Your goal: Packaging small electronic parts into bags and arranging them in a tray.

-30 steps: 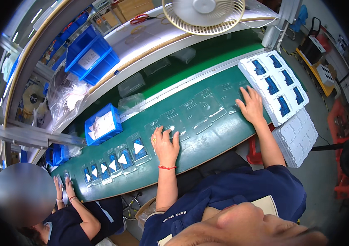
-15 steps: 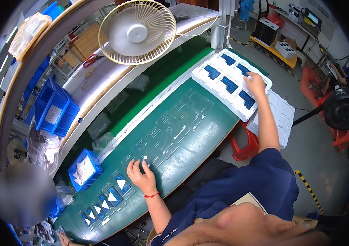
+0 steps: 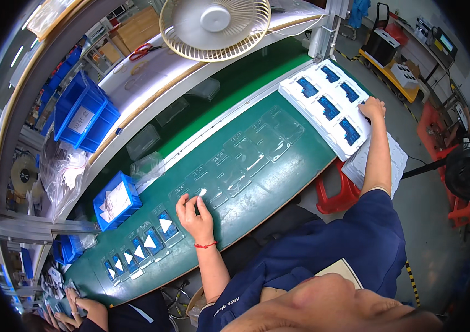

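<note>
While our left hand (image 3: 195, 214) is resting fingers-down on a clear plastic tray (image 3: 207, 191) on the green mat (image 3: 279, 177), gripping nothing, our right hand (image 3: 372, 108) is touching a blue insert (image 3: 350, 130) in the white tray (image 3: 323, 105); whether it is pinching it, we cannot tell.

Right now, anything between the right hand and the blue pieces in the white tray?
Nothing visible. The right hand already rests on the white tray at its near right corner, with the blue pieces lying uncovered in their pockets beside it.
</note>
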A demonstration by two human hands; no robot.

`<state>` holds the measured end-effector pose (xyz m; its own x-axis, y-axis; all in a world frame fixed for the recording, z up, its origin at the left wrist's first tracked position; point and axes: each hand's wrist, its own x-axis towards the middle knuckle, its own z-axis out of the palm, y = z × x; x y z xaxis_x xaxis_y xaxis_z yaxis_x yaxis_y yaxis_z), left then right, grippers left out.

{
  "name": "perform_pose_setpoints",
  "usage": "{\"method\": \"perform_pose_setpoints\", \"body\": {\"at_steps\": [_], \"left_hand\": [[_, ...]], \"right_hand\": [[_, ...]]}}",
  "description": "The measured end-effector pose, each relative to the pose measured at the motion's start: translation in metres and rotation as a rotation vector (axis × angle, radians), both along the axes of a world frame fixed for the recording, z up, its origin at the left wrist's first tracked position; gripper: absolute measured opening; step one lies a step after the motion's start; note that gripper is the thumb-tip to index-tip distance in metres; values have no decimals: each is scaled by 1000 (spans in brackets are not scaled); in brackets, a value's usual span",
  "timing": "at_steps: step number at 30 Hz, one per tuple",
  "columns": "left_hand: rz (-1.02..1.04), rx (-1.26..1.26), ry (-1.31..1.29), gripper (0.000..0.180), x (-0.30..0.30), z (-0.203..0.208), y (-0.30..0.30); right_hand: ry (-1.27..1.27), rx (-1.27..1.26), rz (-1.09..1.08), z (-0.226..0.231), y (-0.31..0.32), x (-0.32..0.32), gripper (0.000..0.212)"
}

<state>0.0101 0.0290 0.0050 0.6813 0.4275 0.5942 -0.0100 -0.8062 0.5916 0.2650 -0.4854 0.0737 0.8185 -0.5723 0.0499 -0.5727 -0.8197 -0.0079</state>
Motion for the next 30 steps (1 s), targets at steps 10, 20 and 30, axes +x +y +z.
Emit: {"method": "perform_pose_setpoints", "body": {"at_steps": [10,20,30], "left_hand": [[-28,-19,-11,6,-4,4,-1],[-68,-46,-4,7,-2,6,-5],[-45,-73,-18,6,-5,5,-3]], "right_hand": [[-213,198,6,12,3,-13,58],[4,249,398,-12,67,-64,60],[-64,343,318,-10,64,-61,51]]}}
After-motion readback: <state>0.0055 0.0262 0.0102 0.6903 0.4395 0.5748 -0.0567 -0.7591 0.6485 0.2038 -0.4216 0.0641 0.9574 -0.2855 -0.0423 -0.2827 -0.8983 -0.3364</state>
